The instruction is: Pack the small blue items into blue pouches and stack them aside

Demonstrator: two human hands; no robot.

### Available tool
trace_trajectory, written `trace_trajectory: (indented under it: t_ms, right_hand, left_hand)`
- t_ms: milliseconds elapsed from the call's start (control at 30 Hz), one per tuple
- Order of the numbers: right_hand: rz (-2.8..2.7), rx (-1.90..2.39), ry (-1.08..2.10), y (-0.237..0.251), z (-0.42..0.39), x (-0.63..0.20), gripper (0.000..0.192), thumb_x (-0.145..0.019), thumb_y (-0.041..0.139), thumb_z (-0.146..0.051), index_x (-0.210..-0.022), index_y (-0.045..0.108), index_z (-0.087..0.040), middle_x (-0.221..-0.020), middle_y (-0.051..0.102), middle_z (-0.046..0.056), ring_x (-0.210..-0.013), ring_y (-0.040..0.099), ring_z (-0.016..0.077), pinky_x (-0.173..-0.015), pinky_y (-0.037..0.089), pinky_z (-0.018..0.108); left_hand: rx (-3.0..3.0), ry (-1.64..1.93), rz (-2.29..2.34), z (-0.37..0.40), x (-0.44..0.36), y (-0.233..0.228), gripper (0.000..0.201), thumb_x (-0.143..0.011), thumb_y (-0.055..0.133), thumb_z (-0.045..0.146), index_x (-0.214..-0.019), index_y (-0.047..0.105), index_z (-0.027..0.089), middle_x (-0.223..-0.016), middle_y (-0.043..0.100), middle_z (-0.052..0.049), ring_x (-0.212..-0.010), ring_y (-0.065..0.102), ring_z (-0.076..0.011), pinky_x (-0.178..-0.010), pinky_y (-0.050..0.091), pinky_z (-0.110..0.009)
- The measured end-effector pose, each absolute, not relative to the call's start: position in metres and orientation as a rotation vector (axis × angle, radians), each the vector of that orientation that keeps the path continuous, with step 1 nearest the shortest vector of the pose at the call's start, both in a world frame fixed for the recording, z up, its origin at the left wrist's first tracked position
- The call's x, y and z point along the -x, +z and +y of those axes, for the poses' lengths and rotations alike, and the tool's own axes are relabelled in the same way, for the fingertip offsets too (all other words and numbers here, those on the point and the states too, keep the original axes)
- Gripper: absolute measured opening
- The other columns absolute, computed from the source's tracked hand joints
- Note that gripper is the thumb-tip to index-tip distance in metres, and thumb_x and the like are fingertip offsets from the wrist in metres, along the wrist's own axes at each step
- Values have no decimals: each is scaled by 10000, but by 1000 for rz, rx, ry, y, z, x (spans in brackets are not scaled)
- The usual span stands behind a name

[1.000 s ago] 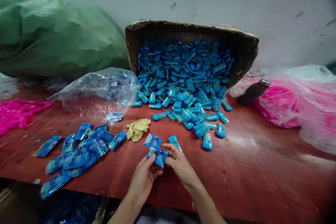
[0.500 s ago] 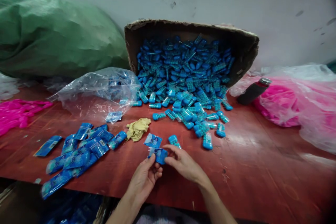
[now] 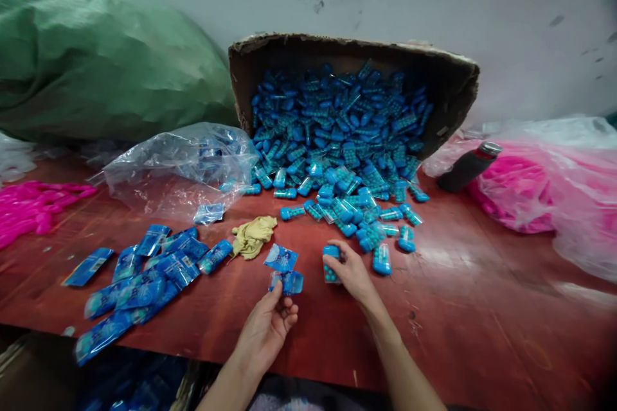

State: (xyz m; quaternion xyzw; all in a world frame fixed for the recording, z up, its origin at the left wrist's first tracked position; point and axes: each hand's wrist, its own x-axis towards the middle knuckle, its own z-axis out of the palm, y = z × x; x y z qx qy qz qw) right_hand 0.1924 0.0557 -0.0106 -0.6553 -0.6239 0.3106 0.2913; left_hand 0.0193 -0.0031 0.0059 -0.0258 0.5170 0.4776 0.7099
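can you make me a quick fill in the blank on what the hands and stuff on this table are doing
1. The left hand holds a small blue ____.
2. The right hand grips a blue ____.
3. The capsules spill from a tipped cardboard ____.
4. The yellow cloth lies on the ____ table.

Missing: packet; capsule; box; red

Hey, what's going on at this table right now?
A person is working at a red table with bare hands. The left hand holds a small blue packet by its lower edge, while the right hand closes on a blue capsule-shaped piece lying on the table. Behind them, a tipped cardboard box spills a heap of the same blue pieces. A spread of filled blue packets lies to the left, near a yellow rag and a clear plastic bag.
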Motion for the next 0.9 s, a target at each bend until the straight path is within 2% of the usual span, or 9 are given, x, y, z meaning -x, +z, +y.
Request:
trace_trajectory:
  t_ms: [133, 300, 500, 667, 767, 900]
  right_hand:
    - [-1361, 1623, 924, -8, 43, -194, 332, -786, 454, -407, -997, 561, -175, -784, 594, 18, -673, 541, 154, -608, 429, 247]
    - [-806, 1305, 1329, 6, 30, -175, 256, -733, 563, -387, -889, 560, -184, -654, 503, -40, -539, 450, 89, -496, 377, 185]
    - [-767, 1256, 1412, 11, 24, -164, 334, -729, 588, -383, -992, 594, -178, -695, 541, -29, -544, 453, 69, -493, 389, 172]
    - [-683, 1245, 1498, 5, 21, -161, 384, -692, 616, -395, -999, 541, -177, -557, 432, -77, -397, 349, 47, -276, 278, 126]
    - [-612, 1209, 1553, 5, 17, -160, 365, -657, 650, -384, -922, 499, -185, -585, 469, -73, -402, 416, 57, -261, 342, 133]
    - [-520, 1109, 1692, 9, 10, -161, 352, -649, 668, -356, -867, 437, -203, -655, 530, -56, -461, 537, 87, -326, 455, 180]
  left_hand:
    - [-30, 1076, 1172, -3, -22, 3, 132, -739, 583, 211, -645, 520, 145, -473, 562, 6, -438, 561, -101, -402, 458, -185]
    - [-169, 1123, 1201, -4, -23, 1, 202, -631, 686, 264, -640, 517, 153, -463, 560, 23, -444, 565, -111, -416, 453, -194]
    - [-407, 1229, 1282, -7, -21, -4, 236, -595, 696, 318, -676, 566, 138, -504, 590, 18, -472, 558, -112, -453, 459, -219]
    - [-466, 1267, 1331, -7, -18, -6, 234, -598, 686, 322, -688, 579, 134, -511, 597, 17, -479, 560, -122, -460, 467, -238]
    - [-434, 1278, 1318, -6, -16, -5, 240, -592, 690, 328, -675, 575, 134, -493, 586, 20, -480, 562, -125, -466, 466, -240]
    - [-403, 1281, 1294, -4, -12, -4, 249, -580, 699, 333, -666, 573, 136, -490, 588, 17, -501, 580, -136, -495, 474, -250]
